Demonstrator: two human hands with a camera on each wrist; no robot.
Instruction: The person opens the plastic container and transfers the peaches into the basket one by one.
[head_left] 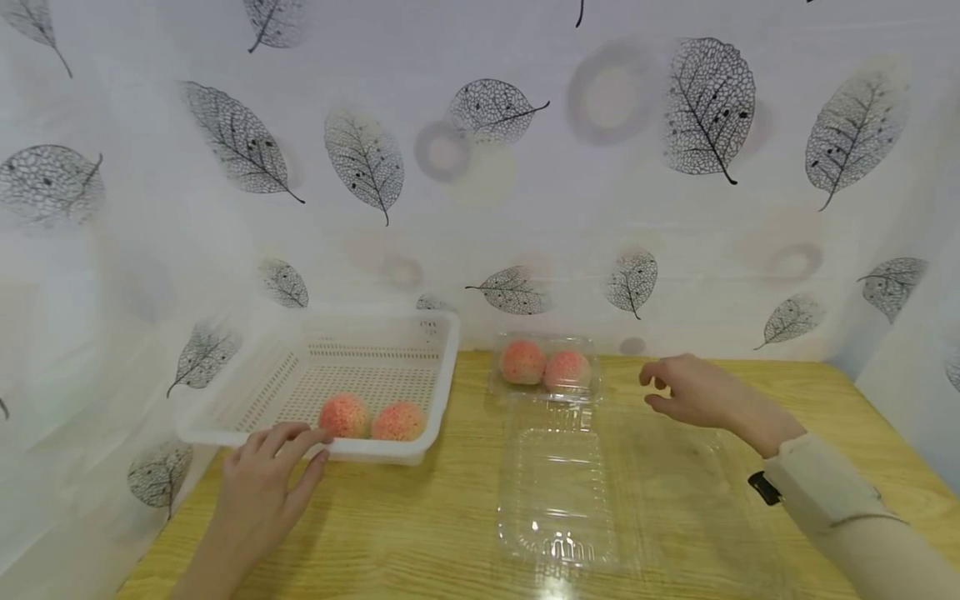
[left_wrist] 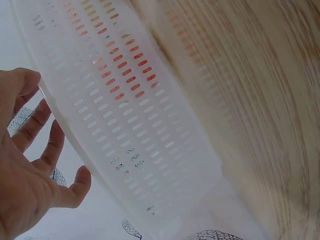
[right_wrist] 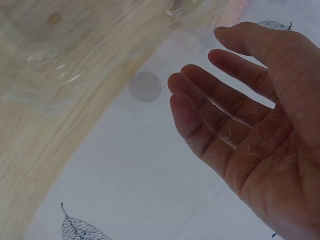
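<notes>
My left hand is at the near rim of a white plastic basket, its fingertips right at the edge. Two pink-and-yellow peaches sit inside, against the near wall. In the left wrist view, reddish patches of them show through the slots of the basket wall, and the fingers are loosely bent beside the rim. My right hand hovers over the table's right side, holding nothing. Its palm and loosely bent fingers show in the right wrist view. Left of it, two more peaches fill a small clear box.
An unfolded clear plastic clamshell lies on the wood-grain table, its other half stretching right beneath my right arm. A white sheet with leaf prints hangs behind the table and at both sides.
</notes>
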